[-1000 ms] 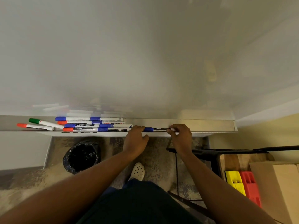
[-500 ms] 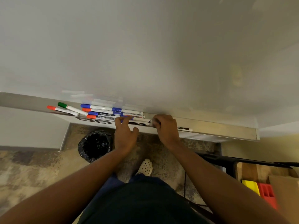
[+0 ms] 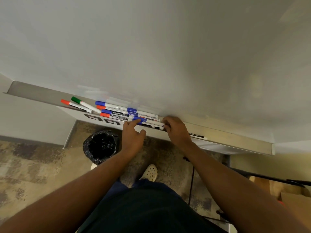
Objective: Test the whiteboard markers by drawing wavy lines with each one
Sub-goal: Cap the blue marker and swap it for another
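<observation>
Now both hands have slid the blue marker [image 3: 149, 123] left into the pile: right hand [image 3: 176, 130] pinching its end, left hand [image 3: 133, 133] loose-fingered at its cap, so another marker seems due for testing.

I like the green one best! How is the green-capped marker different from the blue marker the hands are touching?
The green-capped marker lies alone at the tray's left end, untouched; the blue-capped marker sits at the near right of the pile, between the left hand and right hand. The green one lies angled across an orange-capped marker; the blue one runs along the tray's edge. Their caps differ in colour. Both have white barrels and lie flat.
</observation>
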Tool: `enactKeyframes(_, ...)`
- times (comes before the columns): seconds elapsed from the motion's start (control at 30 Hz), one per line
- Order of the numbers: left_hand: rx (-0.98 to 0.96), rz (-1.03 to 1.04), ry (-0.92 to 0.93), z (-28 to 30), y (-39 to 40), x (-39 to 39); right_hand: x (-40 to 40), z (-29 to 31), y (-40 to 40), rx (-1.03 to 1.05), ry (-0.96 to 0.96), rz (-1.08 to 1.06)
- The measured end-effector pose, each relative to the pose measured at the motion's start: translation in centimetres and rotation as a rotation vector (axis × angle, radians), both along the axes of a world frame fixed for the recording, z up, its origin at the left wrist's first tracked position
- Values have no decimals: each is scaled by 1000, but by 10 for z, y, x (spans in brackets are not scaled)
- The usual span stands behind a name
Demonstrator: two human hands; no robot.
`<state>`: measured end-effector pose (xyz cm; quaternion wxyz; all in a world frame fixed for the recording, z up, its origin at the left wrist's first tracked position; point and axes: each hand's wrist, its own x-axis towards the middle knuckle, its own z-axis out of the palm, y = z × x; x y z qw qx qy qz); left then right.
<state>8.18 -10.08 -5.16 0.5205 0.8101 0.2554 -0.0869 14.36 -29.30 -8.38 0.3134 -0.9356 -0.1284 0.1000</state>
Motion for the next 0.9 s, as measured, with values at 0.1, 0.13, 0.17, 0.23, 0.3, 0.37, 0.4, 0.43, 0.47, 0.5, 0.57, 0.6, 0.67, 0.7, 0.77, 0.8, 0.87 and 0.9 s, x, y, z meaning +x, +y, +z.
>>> enactKeyframes(0.1, -78, 60, -3, 2, -2, 1, 1, 11, 0, 95, 65, -63)
enactKeyframes(0.13, -119, 91, 6, 3, -3, 2, 1, 16, 1, 140, 84, -102)
enactKeyframes(0.17, -177, 130, 24, 3, -4, 3, 0, 20, 2, 188, 95, -140)
enactKeyframes(0.23, -342, 240, 65, 6, -6, 5, -3, 29, 4, 278, 101, -208)
enactKeyframes(0.3, -511, 370, 109, 13, -9, 9, -10, 40, 5, 356, 104, -262)
enactKeyframes(0.37, -664, 481, 165, 22, -11, 15, -19, 51, 6, 433, 95, -308)
enactKeyframes(0.4, -739, 524, 189, 25, -11, 17, -26, 56, 6, 469, 87, -329)
enactKeyframes(0.43, -805, 560, 206, 29, -10, 20, -33, 62, 6, 501, 80, -349)
enactKeyframes(0.47, -847, 584, 215, 34, -9, 21, -40, 67, 6, 530, 79, -368)
enactKeyframes(0.5, -865, 597, 214, 39, -8, 23, -48, 71, 6, 559, 80, -384)
enactKeyframes(0.57, -864, 594, 204, 47, -6, 24, -62, 78, 5, 616, 82, -412)
enactKeyframes(0.6, -867, 586, 198, 51, -5, 25, -68, 81, 6, 640, 85, -420)
enactKeyframes(0.67, -869, 559, 184, 57, -5, 26, -77, 83, 6, 651, 101, -417)
enactKeyframes(0.7, -864, 543, 176, 59, -5, 26, -80, 84, 8, 630, 112, -407)
enactKeyframes(0.77, -848, 496, 169, 63, -6, 26, -81, 89, 12, 548, 142, -366)
enactKeyframes(0.8, -837, 462, 167, 64, -7, 25, -80, 93, 16, 502, 153, -332)
enactKeyframes(0.87, -828, 388, 159, 66, -12, 21, -75, 101, 26, 417, 144, -247)
enactKeyframes(0.9, -833, 360, 154, 67, -14, 19, -72, 104, 32, 375, 132, -209)
